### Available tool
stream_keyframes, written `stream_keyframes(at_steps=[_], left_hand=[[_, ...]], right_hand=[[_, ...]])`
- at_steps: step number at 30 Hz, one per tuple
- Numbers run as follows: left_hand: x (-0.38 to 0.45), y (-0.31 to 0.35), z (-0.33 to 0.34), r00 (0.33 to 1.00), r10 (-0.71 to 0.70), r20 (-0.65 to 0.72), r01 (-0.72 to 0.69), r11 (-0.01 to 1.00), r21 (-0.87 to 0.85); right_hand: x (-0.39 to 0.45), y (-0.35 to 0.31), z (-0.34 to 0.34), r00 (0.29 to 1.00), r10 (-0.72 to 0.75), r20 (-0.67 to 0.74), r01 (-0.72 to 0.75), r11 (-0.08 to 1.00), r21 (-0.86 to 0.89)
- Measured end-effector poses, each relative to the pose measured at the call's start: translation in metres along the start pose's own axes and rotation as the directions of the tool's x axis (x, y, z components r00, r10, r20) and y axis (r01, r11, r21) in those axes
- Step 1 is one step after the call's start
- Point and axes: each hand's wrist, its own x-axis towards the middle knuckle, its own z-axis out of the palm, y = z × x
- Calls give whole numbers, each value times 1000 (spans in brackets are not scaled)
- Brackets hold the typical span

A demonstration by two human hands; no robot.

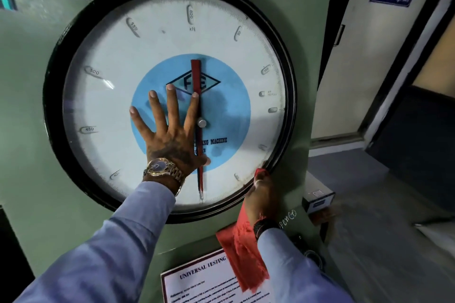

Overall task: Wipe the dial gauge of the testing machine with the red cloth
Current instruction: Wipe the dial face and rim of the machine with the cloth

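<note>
- The dial gauge (170,32) is a big round one with a black rim, and it sits on the green front of the testing machine (32,81).
- The left hand (170,135) lies flat on the glass, over the left part of the blue centre disc. Its fingers are spread wide and it holds nothing.
- On the left wrist there is a gold watch (161,167), and below it a light blue sleeve (103,248).
- The right hand (264,197) is at the lower right edge of the gauge, on the black rim. Its fingers are closed around the red cloth (243,251).
- A small part of the cloth shows above the fingers and touches the rim; the bigger part hangs down below the hand, in front of the green panel.
- The red pointer (197,76) stands upright and points to the top of the scale.
- A white notice (202,280) with printed text is fixed under the gauge, partly behind the cloth.
</note>
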Motion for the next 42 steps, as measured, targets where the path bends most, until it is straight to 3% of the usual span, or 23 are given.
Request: stream_keyframes(at_steps=[2,5,7,11,14,18,23,27,30,34,35,37,38,39,42], left_hand=[[6,1,-4,999,-18,-32,18,1000,-4],[20,-3,-14,996,-21,-88,20,1000,-10],[30,-4,-20,994,-13,-108,10,1000,-20],[40,1,-25,998,-69,-14,68,997,-27],[42,1,-23,996,-83,18,83,997,1],[42,1,-21,995,-96,17,96,995,36],[45,2,-26,994,-106,-10,107,993,54],[52,-8,-38,996,-75,-43,77,995,59],[54,-16,-43,999,-42,-18,43,997,65],[57,-14,-48,999,-50,3,50,999,17],[58,-12,-48,998,-60,3,60,998,7],[61,-10,-52,997,-59,-55,58,998,-16],[63,-13,-55,993,-45,-110,42,999,-29],[64,-17,-56,986,-28,-165,23,999,-29],[74,-37,-64,972,-15,-233,16,1000,2]], right_hand=[[21,-17,-19,998,-40,-49,41,999,12],[61,-48,-51,963,-229,-140,221,973,-72],[89,-73,-69,958,-251,-138,251,968,-14],[125,-133,-89,927,-348,-142,348,937,-21],[136,-147,-89,933,-333,-134,330,943,-39],[124,-117,-88,935,-332,-127,325,943,-73],[100,-87,-86,962,-253,-101,261,963,73],[115,-122,-89,959,-259,-112,273,954,124],[121,-171,-93,899,-407,-163,421,905,59],[143,-231,-88,839,-535,-96,520,842,-145],[144,-245,-87,811,-580,-81,572,814,-105],[146,-258,-84,743,-663,-88,660,748,-66],[144,-259,-83,709,-696,-118,681,718,-142],[143,-257,-85,697,-703,-141,672,709,-214],[130,-256,-87,757,-625,-192,598,780,-185]])
